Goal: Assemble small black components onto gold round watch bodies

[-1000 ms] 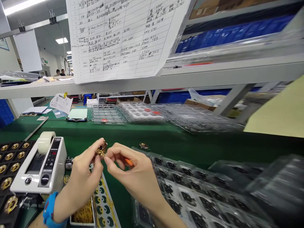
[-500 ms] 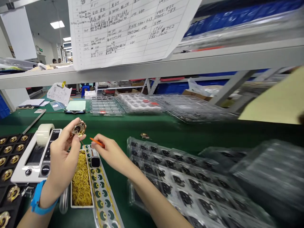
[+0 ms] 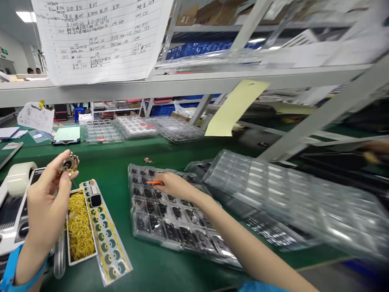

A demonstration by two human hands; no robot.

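Observation:
My left hand (image 3: 50,198), with a blue wristband (image 3: 13,267), pinches a round gold-coloured metal part (image 3: 69,163) with a dark centre. A thin reddish wire seems to hang below it. Under that hand stands a white box (image 3: 95,243) of small yellow rings (image 3: 79,227). Beside the box lies a strip sheet (image 3: 111,247) with dark green and yellow round shapes, and a small black square piece (image 3: 96,200) on it. My right hand (image 3: 170,184) is closed on a slim orange tool (image 3: 154,183), its kind unclear, over a clear compartment tray (image 3: 174,244) of black parts.
More clear plastic trays (image 3: 288,194) are stacked at the right. A small gold part (image 3: 148,160) lies behind the compartment tray. A tape roll (image 3: 21,177) rests on a white device at the left. A shelf beam (image 3: 182,84) crosses above, with a yellow paper (image 3: 235,109) hanging from it.
My right hand has moved right with the orange tool, from near the gold part to over the compartment tray. The view has turned right. My left hand still holds the gold part.

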